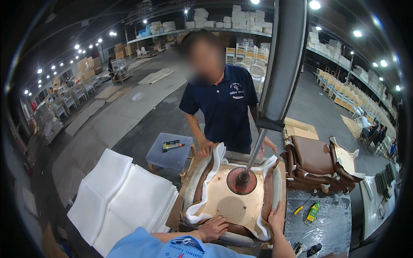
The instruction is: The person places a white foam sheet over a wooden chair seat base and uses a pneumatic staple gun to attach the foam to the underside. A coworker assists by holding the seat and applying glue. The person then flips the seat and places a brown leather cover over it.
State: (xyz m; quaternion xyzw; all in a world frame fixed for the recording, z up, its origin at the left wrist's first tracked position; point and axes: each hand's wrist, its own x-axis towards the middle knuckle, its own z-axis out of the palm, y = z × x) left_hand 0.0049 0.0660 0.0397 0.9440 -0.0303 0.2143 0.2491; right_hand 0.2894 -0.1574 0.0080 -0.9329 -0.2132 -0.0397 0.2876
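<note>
An upturned chair seat [228, 206] lies before me, with a bare plywood base, white foam padding [198, 218] and a brown leather cover [268, 189] around its edges. The round red plate [241, 181] of a press bears down on the plywood from a metal rod. My left hand [214, 228] lies over the near edge of the cover, its fingers stretched out. Against the right side of the seat rests my right hand [276, 217], fingers extended along the edge. Across from me a co-worker's hand [205, 147] touches the far left corner.
White foam sheets [129, 198] are stacked at left. A blue-grey stool [170, 150] carries a power tool [173, 145]. At right are brown leather seats [316, 155] and a table [331, 223] with a yellow-handled screwdriver [298, 210] and a green-yellow box [312, 213]. The press column [284, 60] rises ahead.
</note>
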